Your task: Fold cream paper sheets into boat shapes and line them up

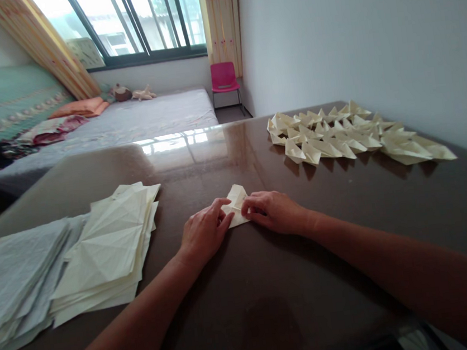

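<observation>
A small folded piece of cream paper (236, 200) lies on the brown table between my hands. My left hand (205, 226) has its curled fingers and thumb on the paper's left side. From the right, my right hand (273, 210) pinches the paper's other edge with bent fingers. Part of the paper is covered by the fingertips. To the left sits a stack of creased cream sheets (110, 239), their fold lines showing. At the far right stand rows of folded paper pieces (325, 133) with pointed ends.
A pile of greyish printed papers (21, 272) lies at the table's left side. The glossy table (327, 293) reflects the window. Beyond it are a bed (159, 113) and a pink chair (223, 78); a white wall (352, 32) runs along the right.
</observation>
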A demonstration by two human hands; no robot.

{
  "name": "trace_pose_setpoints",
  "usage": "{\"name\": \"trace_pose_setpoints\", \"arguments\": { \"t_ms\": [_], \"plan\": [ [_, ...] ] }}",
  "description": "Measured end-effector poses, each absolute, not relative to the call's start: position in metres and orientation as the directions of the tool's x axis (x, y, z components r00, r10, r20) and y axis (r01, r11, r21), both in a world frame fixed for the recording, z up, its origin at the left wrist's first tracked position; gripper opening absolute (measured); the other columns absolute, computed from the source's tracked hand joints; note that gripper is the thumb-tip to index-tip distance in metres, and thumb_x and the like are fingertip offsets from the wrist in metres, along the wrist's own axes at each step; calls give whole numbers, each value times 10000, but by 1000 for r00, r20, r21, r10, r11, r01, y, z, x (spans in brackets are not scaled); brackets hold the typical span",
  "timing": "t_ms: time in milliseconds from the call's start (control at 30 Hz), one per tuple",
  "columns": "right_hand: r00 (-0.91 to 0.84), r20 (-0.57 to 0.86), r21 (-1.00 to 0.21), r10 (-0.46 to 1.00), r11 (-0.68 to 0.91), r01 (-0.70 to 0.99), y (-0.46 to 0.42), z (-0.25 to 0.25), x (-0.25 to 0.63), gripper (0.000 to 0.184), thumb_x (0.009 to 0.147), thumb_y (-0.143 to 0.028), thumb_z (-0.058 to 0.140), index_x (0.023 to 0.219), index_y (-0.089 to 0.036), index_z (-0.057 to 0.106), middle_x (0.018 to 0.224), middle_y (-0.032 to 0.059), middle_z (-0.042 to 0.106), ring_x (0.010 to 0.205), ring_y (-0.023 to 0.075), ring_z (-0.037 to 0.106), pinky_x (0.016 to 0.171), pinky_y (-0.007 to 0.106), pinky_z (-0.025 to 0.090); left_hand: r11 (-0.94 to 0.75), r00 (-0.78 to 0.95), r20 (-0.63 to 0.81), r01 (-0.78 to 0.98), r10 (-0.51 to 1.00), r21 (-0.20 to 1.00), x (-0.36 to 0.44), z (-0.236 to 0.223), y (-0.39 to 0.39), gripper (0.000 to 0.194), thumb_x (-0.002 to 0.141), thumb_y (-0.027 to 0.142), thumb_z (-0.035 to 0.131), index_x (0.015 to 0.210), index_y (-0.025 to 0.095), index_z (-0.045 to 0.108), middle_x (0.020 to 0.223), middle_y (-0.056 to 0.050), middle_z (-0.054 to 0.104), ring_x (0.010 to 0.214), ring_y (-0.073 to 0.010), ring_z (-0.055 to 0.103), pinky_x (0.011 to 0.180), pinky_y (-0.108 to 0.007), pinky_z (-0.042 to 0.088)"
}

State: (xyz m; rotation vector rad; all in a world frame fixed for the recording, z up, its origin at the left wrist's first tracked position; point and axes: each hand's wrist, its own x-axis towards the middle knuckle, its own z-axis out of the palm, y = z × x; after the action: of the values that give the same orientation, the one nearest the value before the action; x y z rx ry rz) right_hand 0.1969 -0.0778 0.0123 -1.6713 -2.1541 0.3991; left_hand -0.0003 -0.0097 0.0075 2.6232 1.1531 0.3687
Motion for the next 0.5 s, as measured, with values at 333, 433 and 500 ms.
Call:
{"name": "trace_pose_setpoints", "arguments": {
  "t_ms": [333, 433, 500],
  "plan": [
    [-228, 123, -420, 966, 259, 870, -78, 13, 197, 156, 886, -277, 528, 890, -210, 669, 955, 20, 625, 785, 119, 583, 688, 222, 381, -690, 672, 160, 693, 723, 211, 0, 5, -9, 286, 935, 397, 420, 1159, 266, 541, 896, 11, 683, 812, -157, 643, 681, -243, 452],
    [-291, 150, -369, 945, 327, 870, -80, 17, 197, 186, 905, -265, 502, 878, -197, 673, 992, 35, 619, 815, 126, 581, 704, 229, 390, -725, 698, 206, 680, 686, 111, 0, 7, -12, 330, 942, 384, 419, 1228, 263, 528, 1034, -34, 668, 952, -194, 613, 718, -271, 480],
    [-360, 151, -310, 921, 390, 867, -81, 20, 198, 210, 919, -249, 481, 871, -189, 676, 1002, 44, 631, 846, 138, 578, 720, 241, 393, -793, 763, 245, 607, 599, 50, 1, 8, -13, 358, 942, 332, 433, 1287, 275, 510, 1149, -56, 637, 1101, -220, 549, 808, -305, 487]
  ]
}}
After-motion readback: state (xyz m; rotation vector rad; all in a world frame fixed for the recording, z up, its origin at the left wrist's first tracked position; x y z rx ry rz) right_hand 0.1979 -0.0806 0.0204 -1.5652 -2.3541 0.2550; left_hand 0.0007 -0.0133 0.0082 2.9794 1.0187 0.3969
